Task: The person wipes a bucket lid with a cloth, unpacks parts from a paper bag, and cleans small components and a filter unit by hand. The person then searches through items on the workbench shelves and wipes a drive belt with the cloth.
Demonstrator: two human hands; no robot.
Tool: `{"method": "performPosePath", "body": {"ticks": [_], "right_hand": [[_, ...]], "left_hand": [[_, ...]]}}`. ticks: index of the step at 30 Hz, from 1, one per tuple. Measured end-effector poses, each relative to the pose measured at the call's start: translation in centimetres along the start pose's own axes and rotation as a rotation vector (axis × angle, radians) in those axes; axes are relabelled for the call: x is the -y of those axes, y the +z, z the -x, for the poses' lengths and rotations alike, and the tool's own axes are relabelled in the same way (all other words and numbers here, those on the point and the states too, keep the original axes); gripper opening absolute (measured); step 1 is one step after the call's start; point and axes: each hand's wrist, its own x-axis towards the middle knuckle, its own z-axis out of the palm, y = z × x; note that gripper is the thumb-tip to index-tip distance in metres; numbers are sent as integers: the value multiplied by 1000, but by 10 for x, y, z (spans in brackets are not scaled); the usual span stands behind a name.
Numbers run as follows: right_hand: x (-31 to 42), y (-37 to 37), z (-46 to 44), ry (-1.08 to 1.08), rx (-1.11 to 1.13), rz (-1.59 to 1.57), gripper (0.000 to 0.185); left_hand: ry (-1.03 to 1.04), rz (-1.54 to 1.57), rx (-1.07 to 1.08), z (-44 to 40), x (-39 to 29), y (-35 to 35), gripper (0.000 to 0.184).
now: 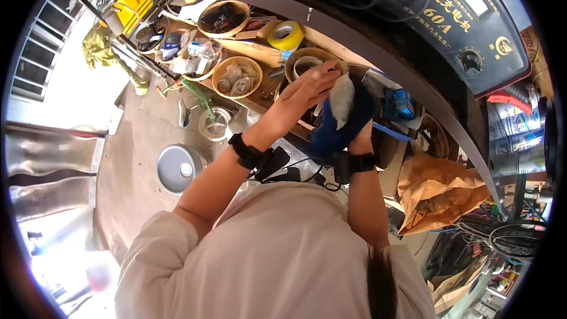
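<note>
My left hand (301,99) reaches forward with its fingers stretched out, and their tips come close to a dark blue, soft, cloth-like piece (333,133). A pale grey patch (342,101) shows on that piece. My right hand (361,137) is mostly covered by the blue piece. Only its bare edge near the wrist shows; its fingers are hidden, and I cannot tell whether it wears or grips the piece. Black bands circle both wrists. Behind my hands stands a round basket (290,71), partly blocked from sight.
Round baskets of small parts (237,77) line the shelf with a yellow tape roll (286,35). A charger (472,29) sits on the curved metal-edged ledge (407,59) above. Crumpled brown paper (440,192) lies at right. A grey round container (179,168) stands on the floor.
</note>
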Motion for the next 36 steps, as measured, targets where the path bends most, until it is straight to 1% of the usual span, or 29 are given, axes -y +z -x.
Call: {"method": "performPosePath", "body": {"ticks": [1,3,4,5,6,8,9,12,13,14,16,17,19,20,21,23,24,25,28,29,30,31,33,34,35,36], "right_hand": [[-3,4,2,-45,-48,-11,28],[-7,15,4,-146,-150,-37,27],[-8,14,3,-272,-106,152,28],[-9,10,-1,-398,-60,341,29],[-10,7,-3,-522,-12,532,30],[4,12,1,-463,66,548,31],[9,14,3,-435,103,554,31],[6,18,11,-387,24,277,31],[3,8,13,-464,27,516,31],[-4,-10,16,-538,30,756,32],[8,-8,19,-448,123,714,33],[15,-6,18,-285,207,427,33],[21,9,22,-98,250,76,34],[18,16,26,-72,216,13,34],[14,24,29,-44,181,-51,34],[3,37,31,-57,183,-6,35],[-7,37,34,34,178,-211,36],[-13,41,36,122,156,-416,38],[-12,59,33,27,59,395,41],[-11,64,29,-245,157,799,40],[-9,68,26,-564,143,1185,39],[-1,81,25,-706,150,1152,39],[12,90,27,-843,215,1159,39],[18,89,28,-842,272,1205,39],[21,88,28,-841,331,1250,38],[13,84,24,-899,242,1267,37]], "left_hand": [[-72,24,-61,2,-5,3,65],[-65,-92,-127,1,3,4,58],[-62,-149,-157,0,11,5,55],[-28,-169,-286,-3,24,3,44],[-7,-212,-281,-3,30,-5,42],[34,-296,-268,2,34,-23,40],[64,-305,-306,4,32,-24,34],[106,-406,-355,11,20,-30,30],[82,-283,-431,14,12,-27,27],[83,-183,-393,15,7,-31,27],[87,19,-311,12,-3,-40,28],[74,110,-276,10,-6,-38,28],[69,-91,-253,4,10,-45,29],[67,-193,-242,2,17,-48,30],[52,-364,-226,-3,21,-43,37],[146,-538,-438,-11,57,-40,49],[194,-625,-546,-16,75,-37,56],[310,-521,-641,-20,82,-27,53],[435,-495,-786,-22,77,-14,50],[287,-308,-665,-20,70,-15,51],[139,-123,-541,-16,49,-12,52],[-8,60,-413,-11,37,-10,54],[-8,196,-265,-2,37,-9,58],[-7,265,-190,1,35,-9,60],[-9,356,-207,0,31,-11,55],[-1,384,-228,-1,28,-17,54]]}}
